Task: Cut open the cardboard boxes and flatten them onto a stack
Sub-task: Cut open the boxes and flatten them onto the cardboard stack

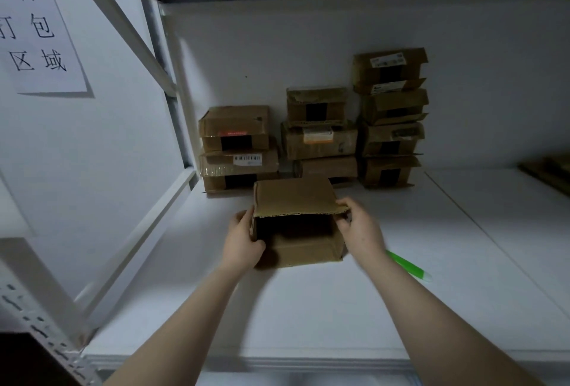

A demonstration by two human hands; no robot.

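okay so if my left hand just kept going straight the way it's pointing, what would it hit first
Your left hand already grips the open box. Sliding on past its left side, it would probably meet the leftmost stack of boxes against the back wall, though depth is hard to judge.

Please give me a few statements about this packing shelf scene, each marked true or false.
1. Both hands hold the open cardboard box, the left hand on its left side and the right hand on its right. True.
2. The green cutter is in the right hand. False: it lies on the shelf behind the right forearm.
3. The held box's near end is open. True.
4. The boxes against the back wall form one single stack. False: the stacked boxes stand in three columns.
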